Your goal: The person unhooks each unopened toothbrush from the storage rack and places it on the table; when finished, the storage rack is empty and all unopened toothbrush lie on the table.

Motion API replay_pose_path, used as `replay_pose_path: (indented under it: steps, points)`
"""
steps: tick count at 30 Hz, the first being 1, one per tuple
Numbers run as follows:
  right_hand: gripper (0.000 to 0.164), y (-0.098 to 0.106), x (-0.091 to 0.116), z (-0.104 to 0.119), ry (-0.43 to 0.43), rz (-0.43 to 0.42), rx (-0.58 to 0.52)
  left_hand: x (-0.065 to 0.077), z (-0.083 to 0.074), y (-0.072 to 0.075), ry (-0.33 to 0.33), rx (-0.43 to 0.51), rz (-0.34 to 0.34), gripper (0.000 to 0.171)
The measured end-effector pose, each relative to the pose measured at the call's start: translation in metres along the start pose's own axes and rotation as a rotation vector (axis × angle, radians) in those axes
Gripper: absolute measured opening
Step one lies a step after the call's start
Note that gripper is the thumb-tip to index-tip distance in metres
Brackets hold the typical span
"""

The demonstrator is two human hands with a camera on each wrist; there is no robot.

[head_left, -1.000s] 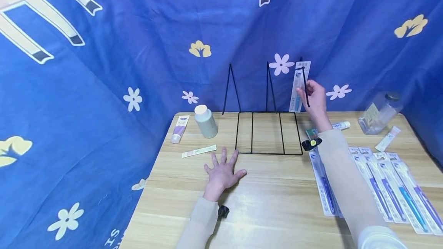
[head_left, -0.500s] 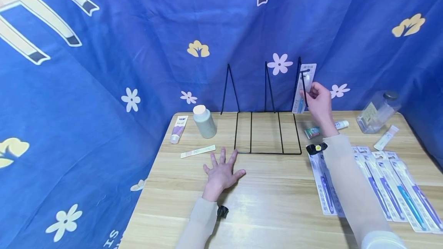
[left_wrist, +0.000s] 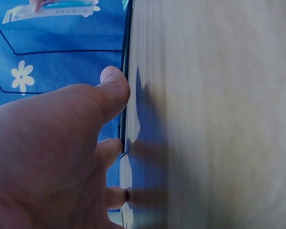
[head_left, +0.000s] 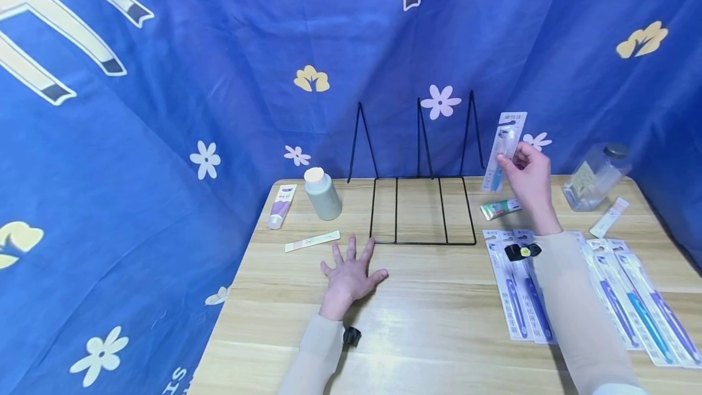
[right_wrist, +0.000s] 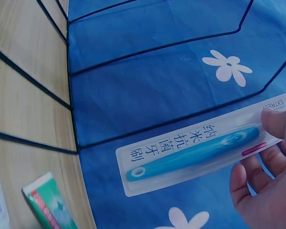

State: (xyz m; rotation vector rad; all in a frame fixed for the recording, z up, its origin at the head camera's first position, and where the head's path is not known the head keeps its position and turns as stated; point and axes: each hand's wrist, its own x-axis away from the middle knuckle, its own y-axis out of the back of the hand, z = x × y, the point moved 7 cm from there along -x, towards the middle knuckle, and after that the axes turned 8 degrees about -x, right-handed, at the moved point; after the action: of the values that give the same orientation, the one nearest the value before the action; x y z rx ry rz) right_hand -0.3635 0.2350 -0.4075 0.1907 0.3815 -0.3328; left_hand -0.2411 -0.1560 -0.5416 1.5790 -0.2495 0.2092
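Between thumb and fingers my right hand (head_left: pixel 531 177) pinches a packaged toothbrush (head_left: pixel 503 150), upright and slightly tilted. Its blue handle shows through the clear blister in the right wrist view, where the toothbrush pack (right_wrist: pixel 190 148) lies alongside a rack wire. The black wire rack (head_left: pixel 419 243) stands at the back of the table, left of that hand. With fingers spread, my left hand (head_left: pixel 351 276) rests on the tabletop, fingertips right at the rack's front left corner. In the left wrist view, the thumb of the left hand (left_wrist: pixel 52 138) overlaps the dark rack wire.
Several packaged toothbrushes (head_left: pixel 512 297) lie at the right, partly under my right arm. A green toothpaste tube (head_left: pixel 499 208) and a clear jar (head_left: pixel 595 178) are behind them. Left of the rack are a grey-green bottle (head_left: pixel 323 195), a purple-white tube (head_left: pixel 282 206) and a thin white sachet (head_left: pixel 312 241).
My right hand has carried the packaged toothbrush to the right and slightly down, out from behind the rack's right-hand wire. My left hand has stayed in place.
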Motion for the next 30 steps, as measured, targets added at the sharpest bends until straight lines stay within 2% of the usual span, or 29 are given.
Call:
replay_pose_path:
  steps: [9,14,23,27,28,30]
  points:
    - [0.021,0.024,0.019,-0.002,-0.019,0.012,0.046,0.000,0.000,0.000,-0.002,0.009,-0.007,0.083]
    - [0.021,0.044,0.030,-0.010,-0.054,0.041,0.098,-0.001,0.000,0.000,-0.003,0.007,-0.007,0.083]
    - [0.029,0.097,0.054,-0.018,-0.062,0.034,0.200,-0.002,0.000,0.001,-0.004,0.005,-0.009,0.083]
    - [0.006,0.125,0.061,-0.023,-0.066,0.059,0.179,-0.002,0.000,0.000,0.002,0.004,-0.003,0.083]
    - [0.010,0.132,0.063,-0.025,-0.067,0.066,0.166,-0.002,0.000,0.000,0.002,0.004,-0.002,0.083]
    - [0.011,0.147,0.066,-0.029,-0.090,0.076,0.214,-0.002,0.000,-0.001,0.002,0.003,0.000,0.082]
